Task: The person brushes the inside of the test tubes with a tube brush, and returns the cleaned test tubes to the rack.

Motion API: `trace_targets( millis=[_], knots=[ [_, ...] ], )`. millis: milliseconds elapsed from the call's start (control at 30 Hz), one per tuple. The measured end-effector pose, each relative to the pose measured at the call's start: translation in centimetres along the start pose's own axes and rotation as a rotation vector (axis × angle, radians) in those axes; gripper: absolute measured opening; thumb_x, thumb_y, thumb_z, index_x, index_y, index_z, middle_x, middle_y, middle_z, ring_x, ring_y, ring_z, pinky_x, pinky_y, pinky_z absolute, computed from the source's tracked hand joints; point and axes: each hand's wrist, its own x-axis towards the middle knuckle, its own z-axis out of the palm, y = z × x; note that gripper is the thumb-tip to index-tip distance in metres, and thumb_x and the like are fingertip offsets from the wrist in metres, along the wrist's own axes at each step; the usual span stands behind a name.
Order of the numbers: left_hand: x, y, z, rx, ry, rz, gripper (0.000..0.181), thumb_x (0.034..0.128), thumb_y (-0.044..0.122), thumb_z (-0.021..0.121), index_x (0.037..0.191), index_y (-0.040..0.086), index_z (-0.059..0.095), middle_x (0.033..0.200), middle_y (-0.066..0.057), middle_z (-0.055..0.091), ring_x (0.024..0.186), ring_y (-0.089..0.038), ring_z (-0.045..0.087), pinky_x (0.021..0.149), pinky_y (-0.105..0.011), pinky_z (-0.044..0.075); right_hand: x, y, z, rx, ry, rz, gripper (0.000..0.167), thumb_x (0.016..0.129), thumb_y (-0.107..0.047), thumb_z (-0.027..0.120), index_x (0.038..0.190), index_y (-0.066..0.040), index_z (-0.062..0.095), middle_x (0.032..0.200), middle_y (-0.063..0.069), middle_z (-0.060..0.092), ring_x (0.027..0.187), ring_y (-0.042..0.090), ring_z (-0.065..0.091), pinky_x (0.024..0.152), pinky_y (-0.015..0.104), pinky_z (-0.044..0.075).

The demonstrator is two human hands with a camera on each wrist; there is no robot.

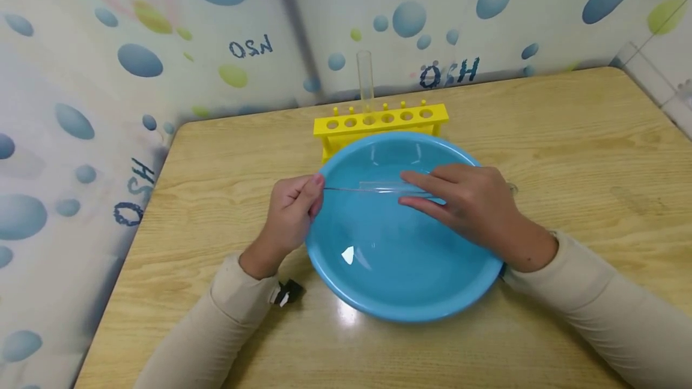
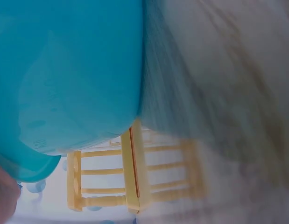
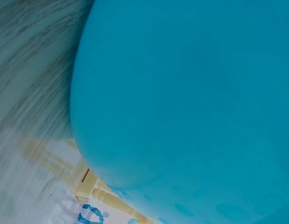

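Observation:
Over a blue basin (image 1: 400, 281), my left hand (image 1: 289, 209) pinches the end of a thin wire handle (image 1: 340, 189) at the basin's left rim. The wire runs right, into a clear glass test tube (image 1: 386, 187) lying level. My right hand (image 1: 470, 209) holds this tube from above between thumb and fingers; the hand covers its right part. Whatever sits on the wire's far end is hidden. In the left wrist view part of a hand (image 2: 4, 196) shows beside the basin's rim (image 2: 37, 172). In the right wrist view the basin's outer wall (image 3: 181, 102) fills most of the picture.
Behind the basin stands a yellow test tube rack (image 1: 381, 119) with another clear test tube (image 1: 365, 80) upright in it. The wooden table (image 1: 567, 155) meets a patterned wall (image 1: 216, 35) at the back. A small black item (image 1: 289, 293) is by the left cuff.

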Motion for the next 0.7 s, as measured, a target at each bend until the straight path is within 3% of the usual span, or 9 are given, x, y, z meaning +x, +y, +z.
trace_targets(
  millis=[300, 500, 700],
  knots=[
    [0.3, 0.0, 0.1, -0.089, 0.005, -0.023, 0.051, 0.1052, 0.011, 0.041, 0.055, 0.0, 0.037, 0.05, -0.006, 0.034, 0.044, -0.014, 0.033, 0.041, -0.031, 0.022, -0.2, 0.2, -0.2, 0.004, -0.001, 0.015, 0.058, 0.097, -0.059, 0.047, 0.116, -0.012, 0.075, 0.074, 0.009, 0.072, 0.061, 0.022, 0.068, 0.05, 0.029, 0.052],
    [0.7, 0.2, -0.2, -0.107, -0.003, -0.051, 0.049, 0.1039, 0.006, 0.039, 0.055, 0.001, 0.037, 0.05, -0.006, 0.033, 0.044, -0.015, 0.032, 0.042, -0.031, 0.022, -0.4, 0.5, -0.4, 0.006, 0.014, 0.02, 0.045, 0.089, -0.047, 0.072, 0.116, -0.011, 0.075, 0.072, 0.009, 0.071, 0.059, 0.021, 0.066, 0.049, 0.028, 0.051],
    [0.4, 0.5, -1.1, -0.115, 0.004, -0.046, 0.05, 0.1047, 0.004, 0.038, 0.055, 0.002, 0.036, 0.049, -0.006, 0.031, 0.041, -0.015, 0.029, 0.038, -0.031, 0.02, -0.3, 0.4, 0.1, 0.027, 0.028, 0.006, 0.042, 0.09, -0.047, 0.071, 0.113, -0.012, 0.075, 0.07, 0.006, 0.069, 0.058, 0.017, 0.064, 0.048, 0.025, 0.049]
  ],
)
